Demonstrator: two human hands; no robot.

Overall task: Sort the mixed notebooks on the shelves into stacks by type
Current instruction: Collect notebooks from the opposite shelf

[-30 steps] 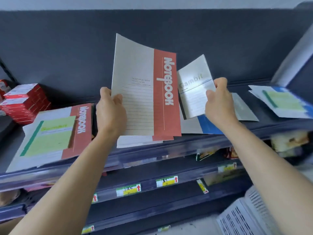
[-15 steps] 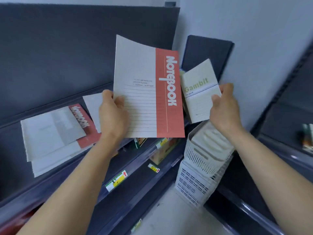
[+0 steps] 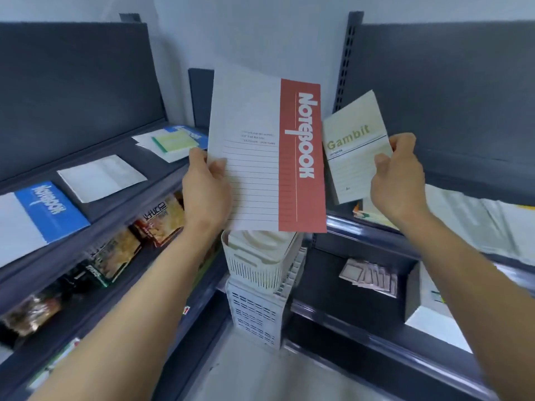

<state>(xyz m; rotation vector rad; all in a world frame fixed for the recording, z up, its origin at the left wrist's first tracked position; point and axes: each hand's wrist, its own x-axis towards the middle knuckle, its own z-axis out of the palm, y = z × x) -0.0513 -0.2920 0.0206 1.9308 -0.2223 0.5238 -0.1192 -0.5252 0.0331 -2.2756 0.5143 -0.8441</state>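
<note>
1. In the head view, a red notebook (image 3: 260,151) is held upright in the air by the left hand (image 3: 207,192). Its lower left edge is pinched, with the thumb on the lined white cover and the other fingers hidden behind it.
2. A smaller cream notebook (image 3: 356,149) (the word "Gambit" is printed on its cover) is gripped at its right edge by the right hand (image 3: 396,183), thumb in front and fingers curled round the back. It is held tilted, just beside the red band of the larger book; whether the two books touch cannot be told.
3. Both books are held up in front of the corner where the two shelf units meet.
4. On the left shelf (image 3: 121,211), a blue notebook (image 3: 49,206) is seen lying flat, then a plain white notebook (image 3: 101,178), then a small stack topped by a green-edged notebook (image 3: 176,140).
5. On the right shelf (image 3: 341,221), pale papers or notebooks (image 3: 463,215) are spread out, too blurred to sort by type.
6. Stacked white baskets (image 3: 257,261) are seen on the floor below the red notebook. Snack packets (image 3: 115,256) are lined up on the lower left shelf, and pink packs (image 3: 370,277) lie on the lower right one.
</note>
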